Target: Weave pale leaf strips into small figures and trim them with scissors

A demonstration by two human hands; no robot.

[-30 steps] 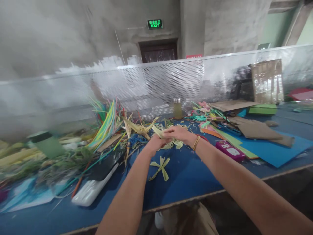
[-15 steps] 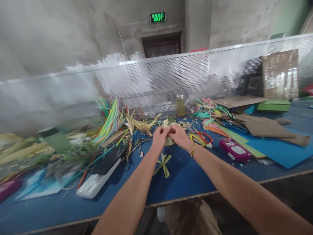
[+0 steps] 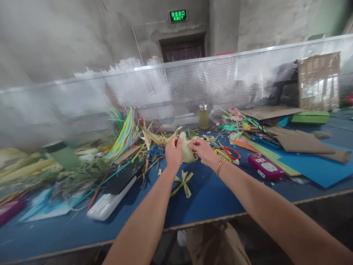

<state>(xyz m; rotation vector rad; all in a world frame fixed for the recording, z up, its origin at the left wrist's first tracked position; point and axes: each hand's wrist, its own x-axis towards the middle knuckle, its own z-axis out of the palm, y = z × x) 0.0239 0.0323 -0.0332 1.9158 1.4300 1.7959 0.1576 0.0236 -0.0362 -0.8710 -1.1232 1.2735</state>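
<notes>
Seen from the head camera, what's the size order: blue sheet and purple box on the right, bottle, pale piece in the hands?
1. Blue sheet
2. Purple box
Unranked: bottle and partly covered pale piece look too close.

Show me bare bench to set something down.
Main patch: blue tabletop between the bow-like leaf strips, the right-hand purple box and the front edge, partly under the right forearm. Second: front-left strip, between the blue-streaked paper and the edge. Crowded: beyond the left hand and right hand, with husks; left, with greenery; right, with cardboard and coloured sheets.
</notes>
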